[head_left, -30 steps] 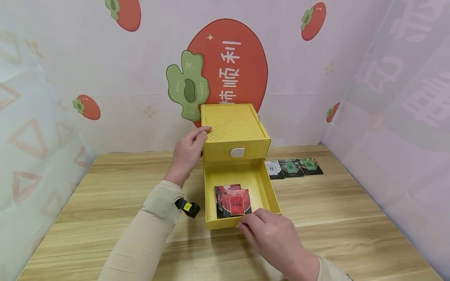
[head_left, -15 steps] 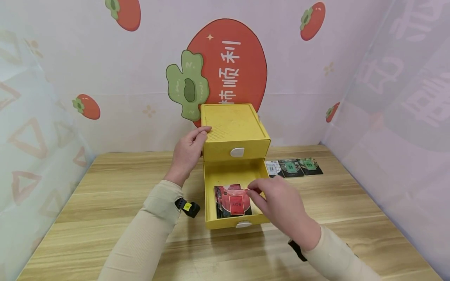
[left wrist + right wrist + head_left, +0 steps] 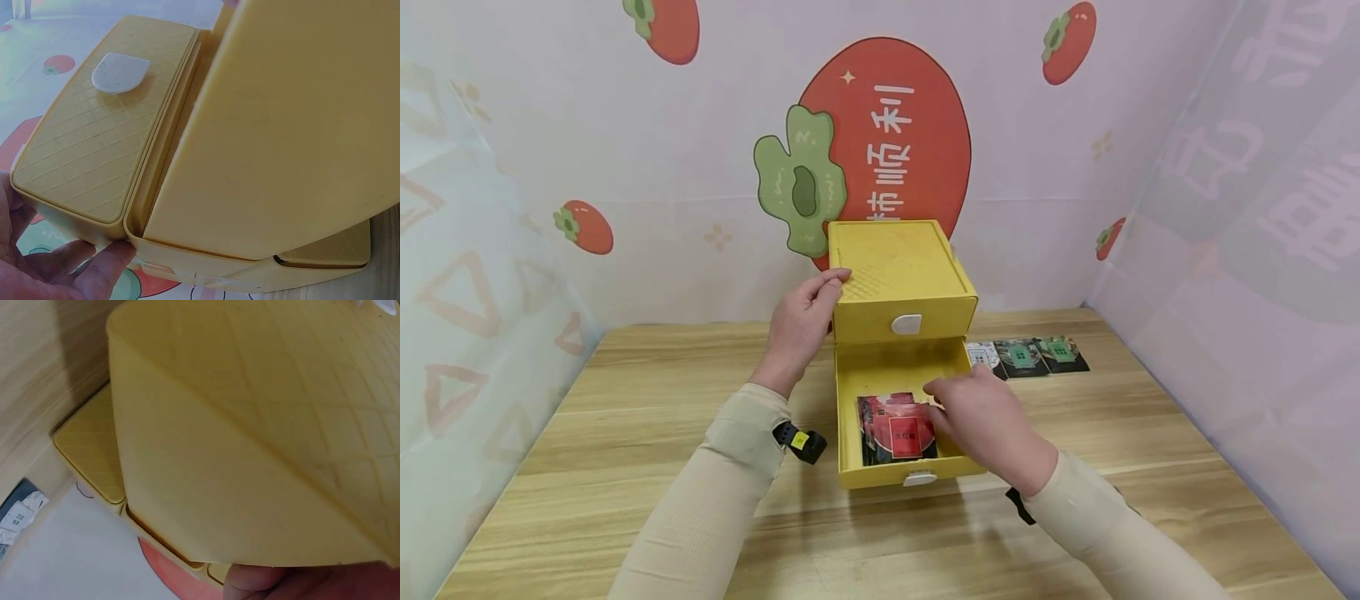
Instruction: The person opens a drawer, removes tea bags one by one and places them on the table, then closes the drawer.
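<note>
In the head view, a yellow two-drawer box [image 3: 895,260] stands on the table with its lower drawer [image 3: 844,417] pulled out. Overlapping red-and-black tea packets [image 3: 904,437] lie at the drawer's front left. My left hand [image 3: 801,329] holds the box's upper left edge; in the left wrist view its bent fingers [image 3: 106,265] press on the side wall beside the upper drawer. Over the drawer's right side, my right hand [image 3: 992,421] has thumb and forefinger apart at the packets' upper right corner. The right wrist view shows only fingers behind the drawer wall [image 3: 187,462].
Three more packets [image 3: 1021,358], one white and two green-and-black, lie in a row on the table right of the box. White tabs mark the upper drawer [image 3: 906,325] and the lower drawer front. A printed cloth wall [image 3: 715,150] stands behind.
My right hand has left the lower drawer's front handle and moved up over the drawer to the packets; its thumb and forefinger have since spread. The left hand stays on the box.
</note>
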Motion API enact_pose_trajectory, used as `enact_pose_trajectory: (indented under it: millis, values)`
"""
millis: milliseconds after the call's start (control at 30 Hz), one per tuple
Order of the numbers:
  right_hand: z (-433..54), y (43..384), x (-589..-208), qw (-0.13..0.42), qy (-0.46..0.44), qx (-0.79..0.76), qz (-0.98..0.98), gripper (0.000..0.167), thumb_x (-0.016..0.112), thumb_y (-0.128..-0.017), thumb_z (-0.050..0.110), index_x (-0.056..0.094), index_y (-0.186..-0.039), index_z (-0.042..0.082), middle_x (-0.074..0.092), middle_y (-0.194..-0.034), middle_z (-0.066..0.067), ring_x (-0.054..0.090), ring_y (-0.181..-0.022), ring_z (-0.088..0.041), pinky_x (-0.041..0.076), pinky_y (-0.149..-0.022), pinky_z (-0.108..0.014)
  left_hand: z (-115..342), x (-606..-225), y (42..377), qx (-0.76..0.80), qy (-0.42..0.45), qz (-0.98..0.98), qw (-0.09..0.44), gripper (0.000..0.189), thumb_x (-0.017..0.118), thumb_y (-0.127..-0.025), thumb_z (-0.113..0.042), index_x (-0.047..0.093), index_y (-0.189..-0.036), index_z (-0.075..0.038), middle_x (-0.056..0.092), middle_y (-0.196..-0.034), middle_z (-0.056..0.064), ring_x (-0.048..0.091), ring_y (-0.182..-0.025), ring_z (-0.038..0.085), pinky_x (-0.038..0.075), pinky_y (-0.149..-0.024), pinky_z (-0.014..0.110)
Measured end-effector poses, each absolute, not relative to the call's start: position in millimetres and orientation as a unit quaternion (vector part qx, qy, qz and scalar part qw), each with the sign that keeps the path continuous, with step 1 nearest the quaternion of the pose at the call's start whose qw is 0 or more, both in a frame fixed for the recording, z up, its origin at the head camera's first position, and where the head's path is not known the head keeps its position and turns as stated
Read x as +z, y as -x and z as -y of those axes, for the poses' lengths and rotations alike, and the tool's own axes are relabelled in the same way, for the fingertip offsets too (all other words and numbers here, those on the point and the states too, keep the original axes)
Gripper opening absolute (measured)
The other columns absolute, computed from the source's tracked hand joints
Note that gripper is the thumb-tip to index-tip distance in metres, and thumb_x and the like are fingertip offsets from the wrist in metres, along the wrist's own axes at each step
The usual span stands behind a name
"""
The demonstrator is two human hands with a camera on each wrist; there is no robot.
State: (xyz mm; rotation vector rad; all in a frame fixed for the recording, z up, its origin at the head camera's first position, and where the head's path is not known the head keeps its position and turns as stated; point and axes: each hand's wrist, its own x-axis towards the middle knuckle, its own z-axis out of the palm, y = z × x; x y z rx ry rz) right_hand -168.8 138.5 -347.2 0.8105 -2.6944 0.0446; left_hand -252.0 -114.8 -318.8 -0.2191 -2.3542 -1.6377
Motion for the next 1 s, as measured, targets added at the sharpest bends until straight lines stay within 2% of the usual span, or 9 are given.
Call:
enact_pose_trajectory:
  millis: [167,333,433,633,867,1000]
  values:
    - [-134.6,170.1,-345.5,0.157,-0.288,-0.018,0.945,0.029,0.077,-0.095,0.035,0.067,-0.077,0.015,0.051,-0.056,0.007,0.043,-0.053,-0.010,0.037,-0.068,-0.033,115.0,-318.8,251.9,-0.564,0.076,0.811,0.134,0.039,0.049,-0.107,-0.045,0.071,-0.135,-0.028,0.065,-0.144,-0.007,0.059,-0.126,0.016,0.047,-0.101,0.040]
    - [-132.0,169.8,-343.9,0.157,-0.288,-0.039,0.944,0.033,0.076,-0.095,0.038,0.067,-0.071,0.016,0.051,-0.053,0.006,0.042,-0.050,-0.010,0.037,-0.065,-0.033,114.9,-318.3,251.7,-0.565,0.075,0.810,0.136,0.039,0.049,-0.108,-0.043,0.072,-0.135,-0.027,0.065,-0.143,-0.006,0.059,-0.125,0.016,0.047,-0.102,0.040]
    - [-131.3,169.9,-344.2,0.149,-0.280,-0.036,0.947,0.032,0.077,-0.094,0.040,0.070,-0.072,0.017,0.056,-0.054,0.007,0.044,-0.050,-0.009,0.038,-0.066,-0.032,114.7,-318.0,251.9,-0.565,0.073,0.811,0.137,0.038,0.049,-0.107,-0.043,0.072,-0.134,-0.027,0.065,-0.143,-0.006,0.059,-0.126,0.015,0.047,-0.104,0.040]
    - [-131.7,169.1,-343.9,0.117,-0.258,-0.002,0.959,0.026,0.079,-0.093,0.039,0.076,-0.084,0.014,0.067,-0.064,0.004,0.050,-0.057,-0.013,0.042,-0.071,-0.033,114.3,-317.6,251.5,-0.563,0.072,0.812,0.136,0.039,0.049,-0.107,-0.043,0.072,-0.134,-0.028,0.065,-0.143,-0.007,0.058,-0.129,0.015,0.046,-0.106,0.040]
    - [-133.7,167.0,-341.9,0.094,-0.233,0.067,0.966,0.020,0.082,-0.090,0.037,0.074,-0.088,0.019,0.065,-0.068,0.011,0.047,-0.067,-0.015,0.041,-0.064,-0.030,114.0,-317.6,251.5,-0.562,0.074,0.813,0.133,0.039,0.048,-0.107,-0.043,0.071,-0.135,-0.027,0.064,-0.143,-0.007,0.058,-0.125,0.016,0.046,-0.103,0.039]
    - [-134.3,166.7,-339.2,0.068,-0.226,0.128,0.963,0.016,0.082,-0.090,0.032,0.072,-0.087,0.020,0.064,-0.071,0.012,0.050,-0.066,-0.012,0.044,-0.062,-0.029,114.3,-317.7,250.8,-0.562,0.076,0.812,0.134,0.039,0.048,-0.108,-0.043,0.071,-0.135,-0.027,0.065,-0.143,-0.006,0.058,-0.120,0.018,0.046,-0.098,0.039]
